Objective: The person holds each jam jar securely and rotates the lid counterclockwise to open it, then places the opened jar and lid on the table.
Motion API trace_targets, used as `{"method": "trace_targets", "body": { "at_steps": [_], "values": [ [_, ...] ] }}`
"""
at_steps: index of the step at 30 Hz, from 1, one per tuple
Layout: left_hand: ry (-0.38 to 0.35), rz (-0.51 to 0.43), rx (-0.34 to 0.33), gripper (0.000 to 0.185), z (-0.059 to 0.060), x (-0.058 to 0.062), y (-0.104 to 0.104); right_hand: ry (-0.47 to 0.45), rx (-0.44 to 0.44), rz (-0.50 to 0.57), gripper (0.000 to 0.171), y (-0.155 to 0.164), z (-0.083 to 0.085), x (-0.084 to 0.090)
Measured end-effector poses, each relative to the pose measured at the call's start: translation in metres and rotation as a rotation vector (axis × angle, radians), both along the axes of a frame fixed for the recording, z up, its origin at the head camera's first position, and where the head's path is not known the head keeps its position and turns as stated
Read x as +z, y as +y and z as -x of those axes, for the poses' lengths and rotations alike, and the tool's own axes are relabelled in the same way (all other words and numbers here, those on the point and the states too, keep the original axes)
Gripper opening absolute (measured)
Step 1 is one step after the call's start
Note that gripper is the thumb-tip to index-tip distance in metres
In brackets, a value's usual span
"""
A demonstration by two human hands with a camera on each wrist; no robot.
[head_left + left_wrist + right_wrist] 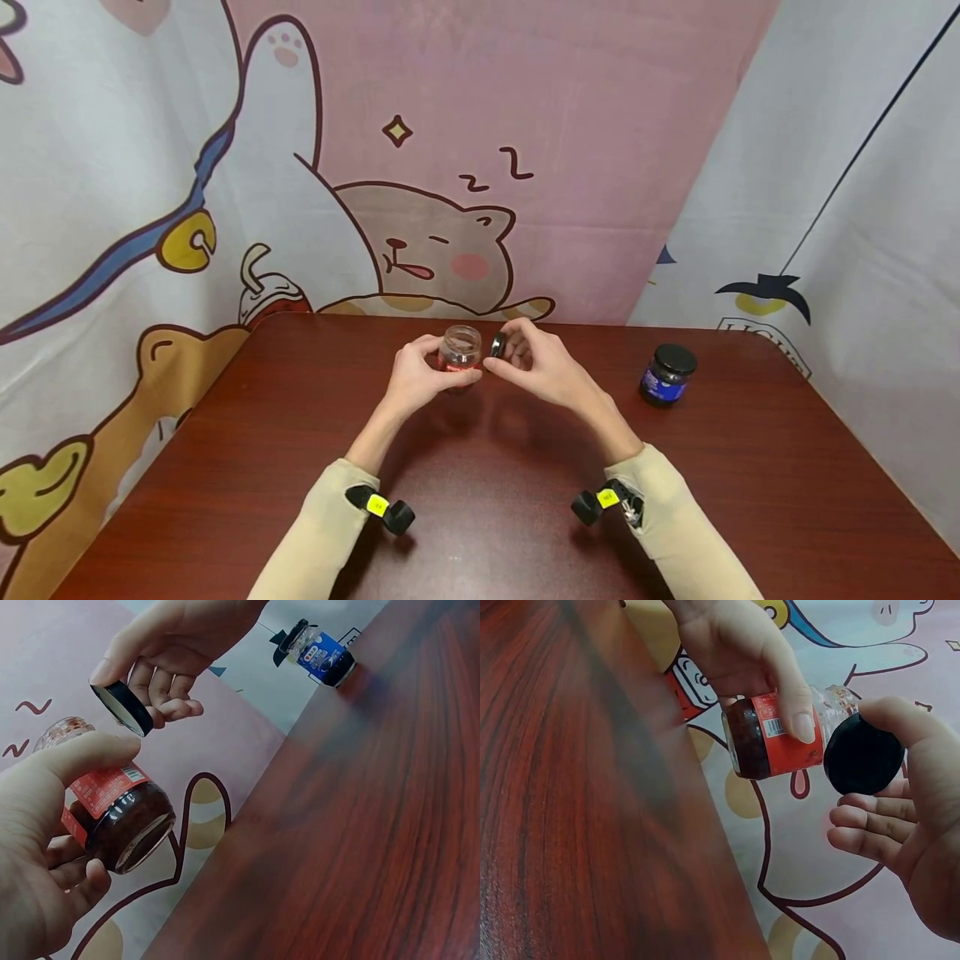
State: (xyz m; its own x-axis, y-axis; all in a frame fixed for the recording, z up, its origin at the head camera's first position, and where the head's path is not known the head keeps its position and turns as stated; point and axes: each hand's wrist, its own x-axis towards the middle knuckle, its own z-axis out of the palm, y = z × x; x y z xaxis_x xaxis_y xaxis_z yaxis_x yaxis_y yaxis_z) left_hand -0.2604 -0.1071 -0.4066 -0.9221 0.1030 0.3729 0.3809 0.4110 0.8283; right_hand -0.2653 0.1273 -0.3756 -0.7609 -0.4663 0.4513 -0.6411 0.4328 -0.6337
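My left hand point(420, 375) grips a glass jar point(460, 343) with a red label and dark contents. Its mouth is uncovered, and the clear glass neck point(835, 701) shows smears inside. Just to the right, my right hand point(543, 364) pinches a round black lid point(864, 755) by its edge between thumb and fingers. The lid stands on edge beside the jar's mouth, its pale inner side facing the jar in the left wrist view. In that view the left thumb point(94, 756) lies across the red label point(109, 787).
A second jar point(667, 375), with a black lid and blue label, stands upright on the right part of the brown wooden table point(480, 533). Behind the table hangs a cartoon-printed cloth point(570, 167). Each sleeve carries a black wrist camera point(397, 517).
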Motion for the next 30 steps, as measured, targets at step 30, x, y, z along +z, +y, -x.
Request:
{"method": "trace_targets", "body": {
  "at_steps": [30],
  "values": [
    [-0.078, 0.028, 0.144, 0.043, 0.009, -0.018, -0.023, -0.059, -0.050, -0.074, 0.050, -0.022, 0.024, -0.033]
  ]
}}
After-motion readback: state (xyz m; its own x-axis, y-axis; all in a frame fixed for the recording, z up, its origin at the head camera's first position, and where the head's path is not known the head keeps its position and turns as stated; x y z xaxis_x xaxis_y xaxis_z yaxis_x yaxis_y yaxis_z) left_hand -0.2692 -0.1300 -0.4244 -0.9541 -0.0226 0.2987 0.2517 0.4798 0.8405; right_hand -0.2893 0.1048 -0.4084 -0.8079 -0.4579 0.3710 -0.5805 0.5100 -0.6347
